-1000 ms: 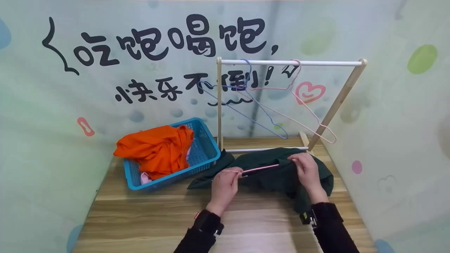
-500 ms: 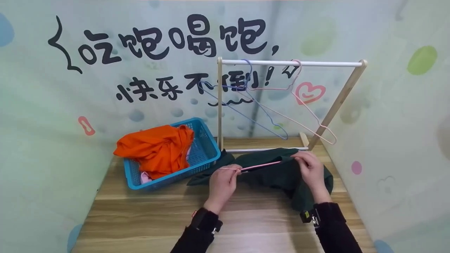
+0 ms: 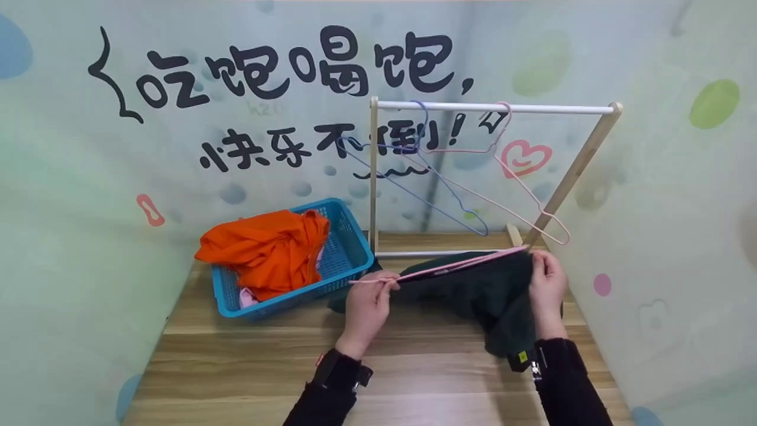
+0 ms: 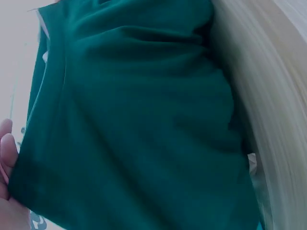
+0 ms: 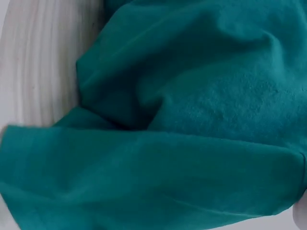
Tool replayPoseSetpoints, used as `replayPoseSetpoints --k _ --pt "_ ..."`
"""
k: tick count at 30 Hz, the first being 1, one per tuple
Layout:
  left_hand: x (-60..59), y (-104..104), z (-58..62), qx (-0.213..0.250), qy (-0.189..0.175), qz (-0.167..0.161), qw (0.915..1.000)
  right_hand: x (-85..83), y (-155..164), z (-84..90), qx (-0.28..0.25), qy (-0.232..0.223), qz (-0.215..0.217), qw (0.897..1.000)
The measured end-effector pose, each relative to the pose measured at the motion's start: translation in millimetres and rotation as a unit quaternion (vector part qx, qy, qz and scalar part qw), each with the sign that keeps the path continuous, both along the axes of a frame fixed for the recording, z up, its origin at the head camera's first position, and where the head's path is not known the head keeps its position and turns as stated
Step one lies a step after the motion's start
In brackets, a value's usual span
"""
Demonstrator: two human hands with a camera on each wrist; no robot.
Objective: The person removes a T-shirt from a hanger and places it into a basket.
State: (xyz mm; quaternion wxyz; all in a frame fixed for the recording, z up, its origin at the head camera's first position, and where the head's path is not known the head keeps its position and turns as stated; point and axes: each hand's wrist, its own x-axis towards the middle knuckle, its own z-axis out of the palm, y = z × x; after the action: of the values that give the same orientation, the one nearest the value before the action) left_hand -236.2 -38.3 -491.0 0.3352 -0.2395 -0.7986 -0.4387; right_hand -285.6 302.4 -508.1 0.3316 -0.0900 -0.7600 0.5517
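Note:
My left hand (image 3: 365, 305) pinches a pink clothes hanger (image 3: 449, 265) near its left end in the head view. The hanger lies slanted along the top edge of a dark green garment (image 3: 461, 296), its right end close to my right hand (image 3: 548, 285). The fingers of that hand grip the garment's upper right corner, and the cloth hangs in folds down to the table. In the left wrist view green cloth (image 4: 144, 124) fills most of the picture, with fingers (image 4: 8, 151) at the left edge. Folded cloth (image 5: 153, 172) covers much of the right wrist view.
A blue plastic basket (image 3: 349, 236) at the left holds an orange garment (image 3: 266, 251) and something pale pink. Behind my hands stands a clothes rack (image 3: 568, 171) with a white rail, carrying a blue hanger (image 3: 426, 168) and another pink hanger (image 3: 532, 198). Wooden tabletop (image 3: 426, 378) shows in front.
My right hand has moved right and slightly up with the garment's corner, drawing the cloth taut. More of the pink hanger shows along the edge. My left hand has shifted slightly left.

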Motion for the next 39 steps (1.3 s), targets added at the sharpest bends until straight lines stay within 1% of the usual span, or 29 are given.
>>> replayPoseSetpoints --k 1,3,4,6,7,9,10,11,13,14,15,16,17,19,20,21,22,23,24,25,27,31,34,36,39 --pt "0.3 -1.2 1.2 0.007 0.000 -0.003 1.0000 0.4 0.6 -1.9 0.005 -0.012 0.003 1.000" --pt "0.1 -3.2 3.1 0.013 -0.003 -0.010 0.9999 1.7 -0.1 -5.1 0.029 -0.029 0.025 0.999" --pt "-0.2 -4.0 3.1 0.013 -0.006 -0.011 0.9998 2.5 -1.2 -6.4 0.042 -0.033 0.041 0.998" --pt "-1.1 -5.6 1.3 0.006 -0.012 -0.009 0.9999 4.2 -4.1 -8.1 0.062 -0.031 0.088 0.994" --pt "-1.7 -6.3 -0.4 0.001 -0.015 -0.007 0.9999 7.3 -7.8 -3.8 0.063 -0.028 0.111 0.991" --pt "-3.1 -7.9 -5.2 -0.009 -0.023 -0.001 0.9997 13.9 -15.8 6.2 0.071 -0.016 0.148 0.986" --pt "-3.5 -8.6 -7.6 -0.016 -0.029 0.001 0.9995 14.9 -18.3 8.2 0.076 -0.004 0.160 0.984" --pt "-3.7 -9.3 -10.1 -0.024 -0.035 0.004 0.9991 15.3 -20.7 10.3 0.087 0.018 0.171 0.981" --pt "-3.8 -10.3 -14.2 -0.041 -0.047 0.006 0.9980 15.6 -25.5 14.3 0.136 0.070 0.178 0.972" --pt "-3.5 -10.6 -15.7 -0.050 -0.054 0.006 0.9973 13.3 -26.2 11.9 0.172 0.100 0.178 0.964" --pt "-3.0 -10.7 -16.7 -0.057 -0.060 0.004 0.9966 10.7 -26.9 9.1 0.210 0.129 0.180 0.952" --pt "-2.4 -10.6 -17.4 -0.062 -0.065 0.001 0.9959 7.3 -27.6 6.0 0.249 0.160 0.185 0.937" --pt "-1.9 -10.5 -18.0 -0.067 -0.067 -0.003 0.9955 6.5 -29.9 6.2 0.290 0.186 0.189 0.920" --pt "-1.4 -10.1 -18.2 -0.073 -0.066 -0.009 0.9951 5.6 -35.2 6.9 0.360 0.209 0.195 0.888" --pt "-1.2 -10.0 -18.2 -0.073 -0.065 -0.012 0.9951 5.4 -37.8 7.2 0.388 0.217 0.197 0.874" --pt "-1.1 -9.9 -18.2 -0.073 -0.063 -0.016 0.9952 5.3 -40.2 7.4 0.409 0.225 0.198 0.862" --pt "-0.7 -10.0 -18.4 -0.075 -0.060 -0.016 0.9952 5.2 -42.3 7.3 0.426 0.230 0.195 0.853" --pt "-0.5 -10.2 -18.3 -0.077 -0.060 -0.017 0.9951 5.6 -44.0 6.8 0.438 0.233 0.191 0.847" --pt "-0.1 -10.3 -18.5 -0.079 -0.061 -0.016 0.9949 5.9 -45.5 6.1 0.444 0.237 0.189 0.843" --pt "0.4 -10.6 -18.9 -0.081 -0.064 -0.015 0.9945 6.5 -46.4 5.1 0.446 0.239 0.186 0.842" --pt "1.3 -11.4 -19.7 -0.086 -0.073 -0.016 0.9935 7.8 -47.5 2.4 0.441 0.238 0.182 0.846" --pt "0.5 -14.2 -21.2 -0.099 -0.094 -0.018 0.9904 10.6 -46.9 -1.6 0.423 0.217 0.180 0.861" --pt "-4.4 -19.3 -23.8 -0.108 -0.111 -0.029 0.9874 12.5 -43.8 -1.8 0.409 0.208 0.179 0.870" --pt "-7.9 -25.6 -28.2 -0.123 -0.134 -0.029 0.9829 13.8 -40.6 -1.2 0.400 0.206 0.177 0.875" --pt "-12.1 -37.8 -39.7 -0.147 -0.180 -0.011 0.9726 15.2 -33.9 0.5 0.386 0.205 0.172 0.883"
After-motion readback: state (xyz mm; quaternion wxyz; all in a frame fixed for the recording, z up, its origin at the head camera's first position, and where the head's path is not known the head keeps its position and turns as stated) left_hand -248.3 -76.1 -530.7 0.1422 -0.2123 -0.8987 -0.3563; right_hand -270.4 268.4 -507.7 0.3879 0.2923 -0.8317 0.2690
